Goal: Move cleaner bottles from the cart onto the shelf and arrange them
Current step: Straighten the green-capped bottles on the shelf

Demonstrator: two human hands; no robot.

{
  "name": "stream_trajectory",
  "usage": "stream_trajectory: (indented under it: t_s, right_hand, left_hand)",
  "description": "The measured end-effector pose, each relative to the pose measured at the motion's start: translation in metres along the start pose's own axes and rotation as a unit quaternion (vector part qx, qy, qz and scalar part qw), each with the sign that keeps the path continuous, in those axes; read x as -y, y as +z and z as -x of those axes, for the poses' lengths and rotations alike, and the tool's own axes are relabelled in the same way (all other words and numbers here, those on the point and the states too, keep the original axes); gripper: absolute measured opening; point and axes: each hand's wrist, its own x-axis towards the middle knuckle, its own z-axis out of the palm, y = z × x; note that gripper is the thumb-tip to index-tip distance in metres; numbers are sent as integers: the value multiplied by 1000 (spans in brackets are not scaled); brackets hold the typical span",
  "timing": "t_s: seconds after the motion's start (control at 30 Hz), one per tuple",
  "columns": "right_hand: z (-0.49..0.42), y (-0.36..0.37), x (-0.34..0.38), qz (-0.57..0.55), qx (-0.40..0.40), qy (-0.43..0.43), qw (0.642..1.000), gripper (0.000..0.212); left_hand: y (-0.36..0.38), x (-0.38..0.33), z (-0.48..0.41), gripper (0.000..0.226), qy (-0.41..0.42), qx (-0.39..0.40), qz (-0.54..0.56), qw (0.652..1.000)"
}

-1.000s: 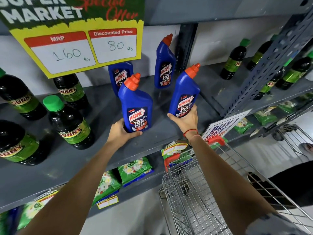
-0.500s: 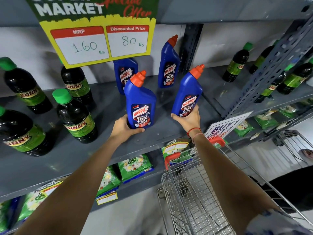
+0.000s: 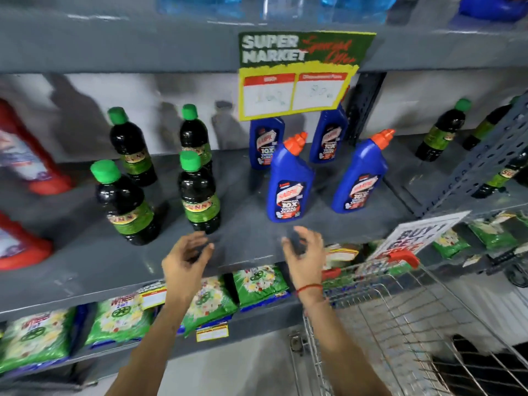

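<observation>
Two blue cleaner bottles with orange caps stand upright near the front of the grey shelf (image 3: 245,247): the front left bottle (image 3: 288,184) and the front right bottle (image 3: 361,178). Behind them stand two more blue bottles, the back left one (image 3: 265,145) and the back right one (image 3: 330,138), their tops hidden by a price sign. My left hand (image 3: 185,258) and my right hand (image 3: 305,252) hover apart over the shelf's front edge, below the bottles, fingers spread, holding nothing. The wire cart (image 3: 400,324) is at the lower right.
Dark bottles with green caps (image 3: 197,192) stand left of the blue ones, more at far right (image 3: 441,132). Red bottles (image 3: 25,161) are at the far left. A yellow price sign (image 3: 294,90) hangs above. Green packets (image 3: 257,284) fill the shelf below.
Both hands have let go of the two front blue bottles and drawn back toward the shelf edge. The camera has swung left and up.
</observation>
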Motion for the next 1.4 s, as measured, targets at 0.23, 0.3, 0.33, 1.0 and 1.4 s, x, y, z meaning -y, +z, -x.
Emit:
stream_trajectory:
  t_s: [0.23,0.3,0.33,1.0,1.4]
  right_hand:
    - [14,101,61,-14,251,59,966,87]
    - [7,115,67,0,256,64,964,92]
    - [5,122,71,9,254,60,965,91]
    - [3,145,76,47,197,65,977,65]
    - [12,141,79,36,175,54,982,82]
  left_hand:
    - [-80,26,-31,64,-11,-188,-86,978]
    - [-85,28,-39,74,-7,-186,-104,977]
    - [-89,29,-44,79,-17,-178,-96,979]
    - [-99,33,-67,60,-30,-119,-104,987]
    - [-107,31,-63,69,-40,-81,-98,991]
